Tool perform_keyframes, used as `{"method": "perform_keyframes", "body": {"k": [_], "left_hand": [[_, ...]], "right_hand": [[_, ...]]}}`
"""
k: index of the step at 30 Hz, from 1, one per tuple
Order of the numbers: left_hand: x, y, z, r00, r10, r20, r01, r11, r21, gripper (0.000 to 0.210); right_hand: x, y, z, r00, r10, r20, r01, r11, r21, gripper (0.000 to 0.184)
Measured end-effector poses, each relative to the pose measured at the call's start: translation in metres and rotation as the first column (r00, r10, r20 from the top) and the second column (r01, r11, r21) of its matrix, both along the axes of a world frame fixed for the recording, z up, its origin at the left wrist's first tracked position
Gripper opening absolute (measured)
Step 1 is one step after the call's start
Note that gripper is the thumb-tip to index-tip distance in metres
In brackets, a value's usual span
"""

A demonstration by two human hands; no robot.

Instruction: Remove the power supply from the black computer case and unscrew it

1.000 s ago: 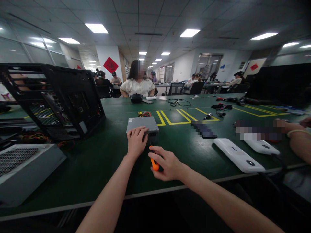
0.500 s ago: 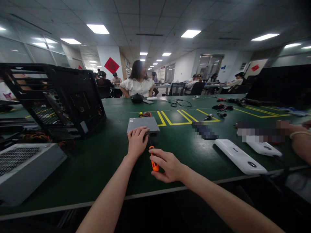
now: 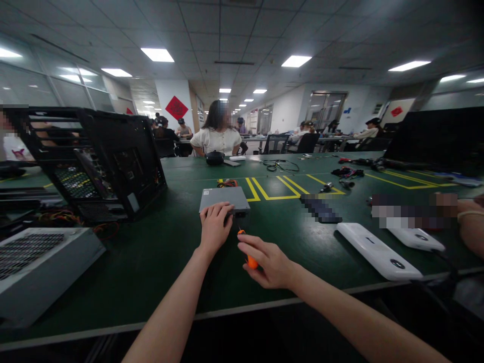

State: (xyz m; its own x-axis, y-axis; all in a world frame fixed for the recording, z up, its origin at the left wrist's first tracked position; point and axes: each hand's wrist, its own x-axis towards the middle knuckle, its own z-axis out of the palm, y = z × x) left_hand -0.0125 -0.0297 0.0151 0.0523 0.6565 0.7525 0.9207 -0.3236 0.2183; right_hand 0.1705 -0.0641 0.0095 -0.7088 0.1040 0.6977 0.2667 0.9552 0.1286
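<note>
A small grey power supply unit [image 3: 221, 194] lies on the green table, its socket side turned toward me. My left hand [image 3: 216, 224] grips its near left edge, fingers over the top and thumb at the front face. In my right hand [image 3: 269, 259] is an orange-handled screwdriver [image 3: 251, 261], held between thumb and fingers. The thin shaft points forward at the front of the unit; whether the tip touches it I cannot tell. A bundle of coloured wires [image 3: 228, 183] shows behind the unit.
To the left stand a black computer case [image 3: 130, 161] and a larger grey power supply [image 3: 49, 272]. On the right lie a dark phone-like slab [image 3: 321, 208], a white device [image 3: 378, 251] and another person's arm [image 3: 471, 219]. Cables [image 3: 282, 165] lie farther back; a person [image 3: 217, 133] is across the table.
My right hand and the screwdriver have shifted slightly right and away from the unit's front. My left hand stays on the power supply. The whole view has tilted up a little.
</note>
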Motion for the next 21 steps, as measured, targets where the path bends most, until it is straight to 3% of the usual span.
{"method": "perform_keyframes", "body": {"k": [3,5,7,11,13,17,21], "left_hand": [[-0.001,-0.001,0.001,1.0,-0.007,-0.01,0.007,1.0,-0.002,0.028],[-0.001,-0.001,0.001,1.0,-0.009,-0.013,0.009,1.0,-0.006,0.028],[-0.002,-0.001,0.001,1.0,-0.01,-0.012,0.01,1.0,-0.011,0.028],[-0.002,0.0,0.0,1.0,-0.008,-0.007,0.007,1.0,-0.017,0.027],[-0.002,0.0,0.0,1.0,-0.008,-0.003,0.008,1.0,-0.017,0.027],[-0.002,0.0,-0.001,1.0,-0.01,0.001,0.01,1.0,-0.01,0.028],[-0.002,-0.001,0.0,1.0,-0.008,0.002,0.008,1.0,-0.01,0.027]], "right_hand": [[0.005,0.003,0.002,0.99,-0.056,0.129,0.024,0.97,0.24,0.029],[0.007,0.006,0.0,0.989,-0.052,0.136,0.009,0.953,0.301,0.022],[0.006,0.008,-0.003,0.996,-0.018,0.092,-0.007,0.964,0.265,0.02],[-0.001,0.005,-0.006,0.998,-0.005,-0.069,0.008,0.999,0.035,0.029],[-0.004,0.001,-0.004,0.999,0.013,-0.037,-0.013,1.0,-0.022,0.037],[-0.008,-0.005,0.002,0.993,0.022,0.114,-0.026,0.999,0.038,0.04],[-0.01,-0.004,-0.002,0.999,0.026,0.021,-0.028,0.997,0.075,0.036]]}}
